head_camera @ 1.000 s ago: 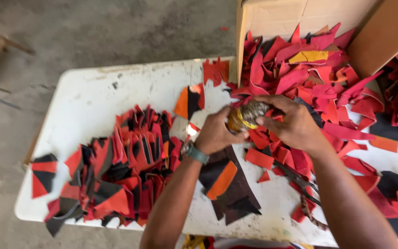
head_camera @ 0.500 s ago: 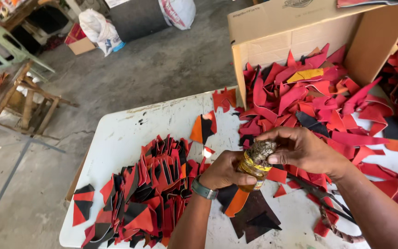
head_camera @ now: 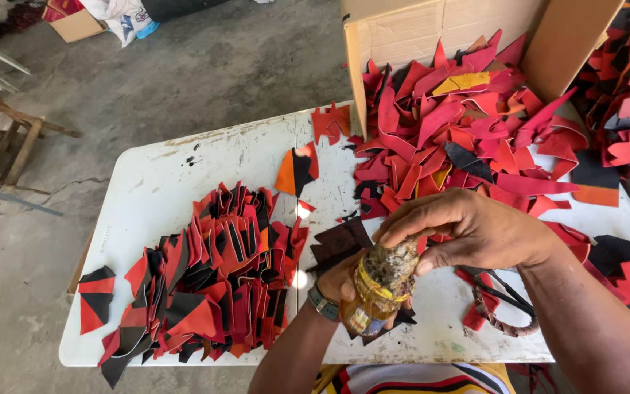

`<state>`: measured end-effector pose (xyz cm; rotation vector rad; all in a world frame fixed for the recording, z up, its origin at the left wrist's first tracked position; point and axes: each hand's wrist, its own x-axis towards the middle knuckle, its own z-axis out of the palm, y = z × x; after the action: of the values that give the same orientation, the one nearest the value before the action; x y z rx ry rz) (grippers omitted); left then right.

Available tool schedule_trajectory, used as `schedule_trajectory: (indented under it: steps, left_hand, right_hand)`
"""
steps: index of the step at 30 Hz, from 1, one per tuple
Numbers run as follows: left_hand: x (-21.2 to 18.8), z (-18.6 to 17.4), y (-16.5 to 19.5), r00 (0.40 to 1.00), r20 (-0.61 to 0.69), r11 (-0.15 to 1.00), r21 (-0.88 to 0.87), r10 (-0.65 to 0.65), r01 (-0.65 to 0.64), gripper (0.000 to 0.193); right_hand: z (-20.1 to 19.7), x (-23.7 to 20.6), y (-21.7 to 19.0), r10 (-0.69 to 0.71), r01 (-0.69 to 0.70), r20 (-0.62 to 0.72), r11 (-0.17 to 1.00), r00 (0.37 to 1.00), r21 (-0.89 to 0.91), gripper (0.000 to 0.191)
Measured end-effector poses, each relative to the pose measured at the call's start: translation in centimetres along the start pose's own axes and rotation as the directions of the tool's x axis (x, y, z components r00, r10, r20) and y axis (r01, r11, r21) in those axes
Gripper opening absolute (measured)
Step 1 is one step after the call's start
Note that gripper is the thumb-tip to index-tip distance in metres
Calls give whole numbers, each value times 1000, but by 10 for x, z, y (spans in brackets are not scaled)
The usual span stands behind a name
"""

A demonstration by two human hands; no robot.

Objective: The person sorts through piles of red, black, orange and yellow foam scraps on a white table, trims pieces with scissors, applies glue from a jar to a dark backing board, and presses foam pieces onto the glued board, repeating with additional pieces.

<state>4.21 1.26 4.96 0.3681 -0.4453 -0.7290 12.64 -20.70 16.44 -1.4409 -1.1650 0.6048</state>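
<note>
Currently, left hand [head_camera: 344, 281] grips the base of 1 crusted, yellow-banded container [head_camera: 377, 288]; right hand [head_camera: 475, 230] clamps its top. Judged rigid, light, rough-surfaced; hold mid-body above white table [head_camera: 184, 175].

Both hands have drawn the bundle [head_camera: 380, 284] nearer the table's front edge.

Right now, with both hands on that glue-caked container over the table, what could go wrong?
1. The container is held tilted over dark pieces; whatever is inside may drip on them.
2. The right hand grips its crusted top, so fingers could get sticky and smear the red pile.
3. Scissors lie under the right forearm; a lowered arm might catch them.
</note>
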Motion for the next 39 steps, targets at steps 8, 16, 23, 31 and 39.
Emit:
schedule_trajectory:
  steps: [8, 16, 23, 31, 39]
  left_hand:
    - [-9, 15, 31, 943, -179, 419, 907, 279, 48, 57]
    - [19, 18, 14, 602, -259, 98, 953, 755, 286, 41]
    - [2, 5, 25, 707, -181, -74, 947, 683, 314, 53]
    - [18, -69, 68, 422, -113, -42, 940, 900, 339, 49]
    - [47, -184, 118, 395, -164, -113, 799, 904, 591, 68]
  right_hand:
    - [-1, -1, 34, 336, -357, -258, 933, 906, -39, 53]
    - [42, 19, 131, 260, -91, -716, 960, 648, 266, 35]
    - [56, 13, 117, 219, -35, -681, 961, 699, 273, 31]
    - [77, -20, 56, -245, -123, -450, 754, 859, -645, 33]
    - [82, -104, 64, 200, -539, -770, 816, 606, -211, 22]
